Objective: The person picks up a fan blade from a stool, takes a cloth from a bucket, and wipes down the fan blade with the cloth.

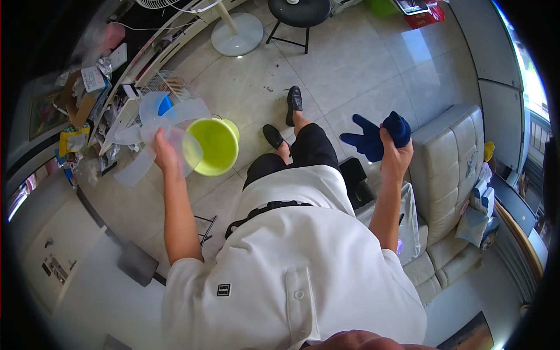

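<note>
My left hand (166, 153) is closed on a translucent white fan blade (189, 109), gripping it near the middle. Its broad petals spread out around my fingers, and a patch of bright blue (165, 105) shows among them. Just beyond it, a yellow-green bucket (217, 147) stands on the floor, partly covered by one petal. On the other side, my right hand (396, 153) is wrapped round a dark blue glove (368, 139). Part of the glove bunches above my fingers, while its finger-like ends hang out to the left.
A white fan stand (237, 34) and a black stool (299, 14) are at the far side. A white wire grille (169, 83) lies by the cluttered shelf (108, 125) on the left. A cream sofa (448, 169) stands close on the right.
</note>
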